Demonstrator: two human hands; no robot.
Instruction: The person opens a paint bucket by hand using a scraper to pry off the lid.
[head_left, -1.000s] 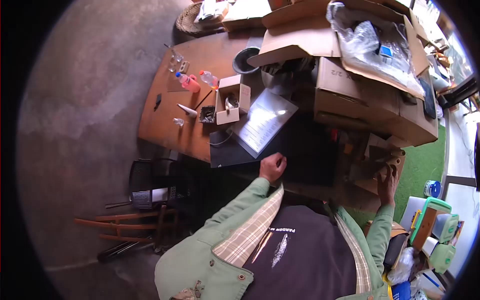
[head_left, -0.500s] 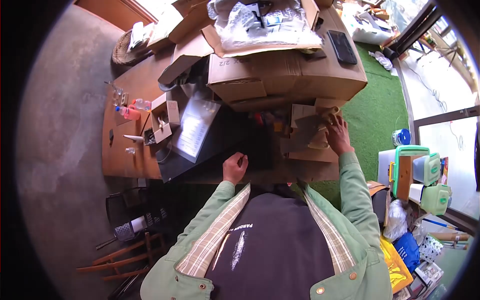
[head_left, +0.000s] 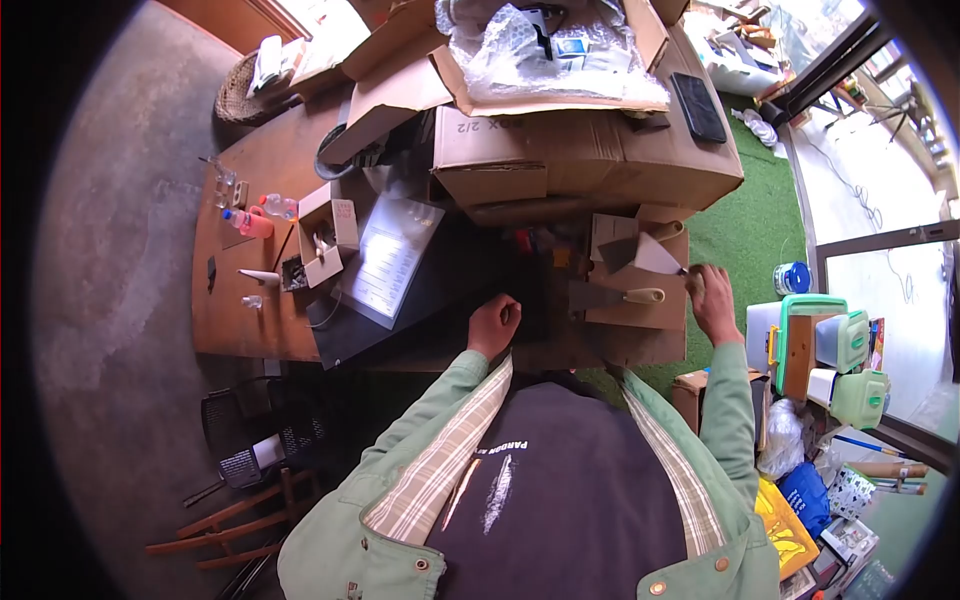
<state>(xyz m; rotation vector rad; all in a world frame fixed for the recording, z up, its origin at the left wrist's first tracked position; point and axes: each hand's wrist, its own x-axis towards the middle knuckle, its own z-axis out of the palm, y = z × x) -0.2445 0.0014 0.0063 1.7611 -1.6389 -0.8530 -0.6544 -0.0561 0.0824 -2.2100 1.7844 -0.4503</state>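
Observation:
My right hand (head_left: 711,298) is closed on the handle of a putty knife (head_left: 656,256), whose broad metal blade points left above a flat cardboard piece (head_left: 650,314). Another putty knife (head_left: 640,296) with a pale handle lies on that cardboard, just left of my right hand. A third pale handle (head_left: 667,231) rests on the cardboard farther back. My left hand (head_left: 494,325) is curled near the table's front edge, beside a black sheet (head_left: 450,275); whether anything sits inside its fingers is hidden.
A big cardboard box (head_left: 590,160) with bubble wrap and a phone (head_left: 698,107) stands behind. Papers (head_left: 395,255), a small open box (head_left: 328,235) and bottles (head_left: 250,222) are at the left. Lidded containers (head_left: 840,340) stand at the right beside green turf (head_left: 770,200).
My right hand has moved right and toward me, and a putty knife now shows lifted in it. My left hand has shifted slightly right. The view has also shifted a little.

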